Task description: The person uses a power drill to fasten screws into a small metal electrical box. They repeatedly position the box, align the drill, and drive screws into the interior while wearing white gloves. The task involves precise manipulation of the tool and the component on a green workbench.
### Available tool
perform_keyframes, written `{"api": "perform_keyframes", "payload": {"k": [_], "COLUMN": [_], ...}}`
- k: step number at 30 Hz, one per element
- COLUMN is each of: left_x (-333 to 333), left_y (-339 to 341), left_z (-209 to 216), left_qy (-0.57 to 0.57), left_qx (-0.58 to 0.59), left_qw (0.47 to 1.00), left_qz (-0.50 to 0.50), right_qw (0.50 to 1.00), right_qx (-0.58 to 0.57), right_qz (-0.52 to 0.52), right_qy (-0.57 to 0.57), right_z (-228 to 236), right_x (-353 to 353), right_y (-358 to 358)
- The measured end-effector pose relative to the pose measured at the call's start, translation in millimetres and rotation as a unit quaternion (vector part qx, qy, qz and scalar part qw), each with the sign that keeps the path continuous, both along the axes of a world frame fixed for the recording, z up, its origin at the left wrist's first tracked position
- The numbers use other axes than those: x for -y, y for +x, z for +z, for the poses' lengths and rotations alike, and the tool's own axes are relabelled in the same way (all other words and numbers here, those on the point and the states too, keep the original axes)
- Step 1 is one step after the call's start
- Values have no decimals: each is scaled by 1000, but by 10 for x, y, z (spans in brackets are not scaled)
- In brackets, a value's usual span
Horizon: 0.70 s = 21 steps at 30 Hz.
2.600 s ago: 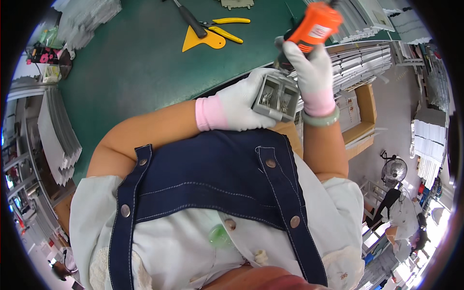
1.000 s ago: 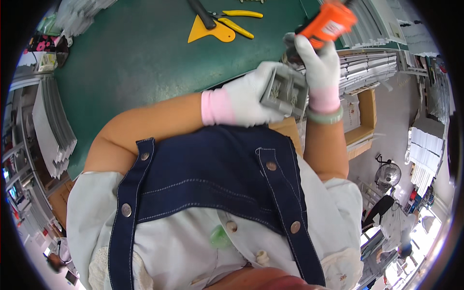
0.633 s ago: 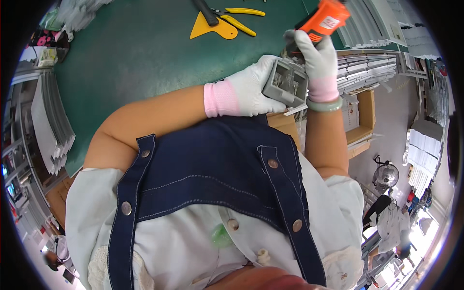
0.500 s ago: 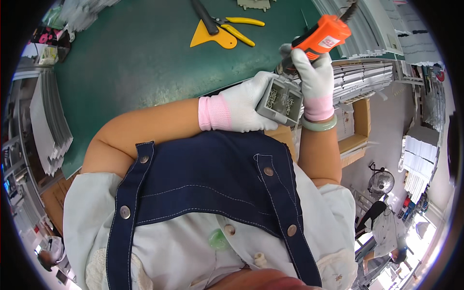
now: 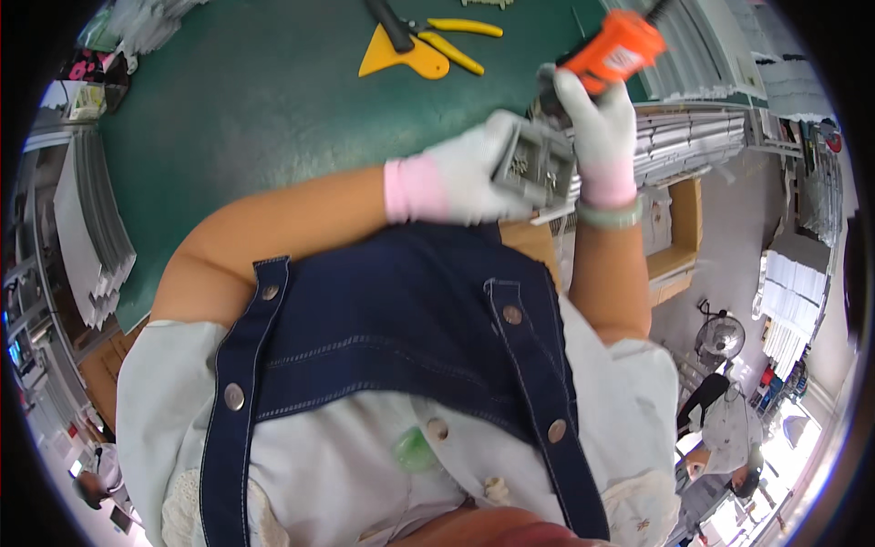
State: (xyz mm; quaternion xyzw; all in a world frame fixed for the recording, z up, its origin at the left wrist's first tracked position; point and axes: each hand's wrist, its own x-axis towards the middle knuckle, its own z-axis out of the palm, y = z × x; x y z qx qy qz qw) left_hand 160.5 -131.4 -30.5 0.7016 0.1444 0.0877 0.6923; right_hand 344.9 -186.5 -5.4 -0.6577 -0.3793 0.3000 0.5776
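Note:
My left hand (image 5: 460, 178), in a white glove with a pink cuff, is wrapped round a small grey divided box (image 5: 526, 192). Small metal screws (image 5: 519, 167) lie in its compartments; motion blur hides how many. Beside the box, my right hand (image 5: 603, 137), gloved the same way, grips an orange and black electric screwdriver (image 5: 616, 50). Its cable leaves from the upper end. The screwdriver's dark lower end is close to the box's far edge, and its tip cannot be made out.
Yellow-handled pliers (image 5: 453, 53) and a yellow scraper (image 5: 387, 56) lie on the green tabletop (image 5: 246, 109), with a black handle across the scraper. Stacked pale strips (image 5: 688, 141) and a cardboard box (image 5: 685, 228) are at the right. Stacked panels (image 5: 87, 228) stand left; a fan (image 5: 720, 338) and a person (image 5: 729, 433) are farther right.
Both hands have shifted slightly farther away and to the right, with the box and screwdriver still in them. The box looks tilted differently, and its contents are more blurred.

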Motion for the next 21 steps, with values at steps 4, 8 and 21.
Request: {"api": "perform_keyframes", "payload": {"k": [4, 8, 21], "left_x": [129, 177, 14], "left_y": [-48, -117, -24], "left_z": [-162, -14, 180], "left_qy": [78, 28, -22], "left_qx": [63, 68, 8], "left_qw": [995, 997, 1000], "left_qz": [15, -11, 16], "right_qw": [1000, 998, 1000], "right_qx": [18, -51, 13], "right_qz": [-2, 13, -16], "right_qy": [5, 16, 1], "right_z": [-35, 130, 112], "right_x": [119, 191, 13], "right_y": [-48, -119, -4]}}
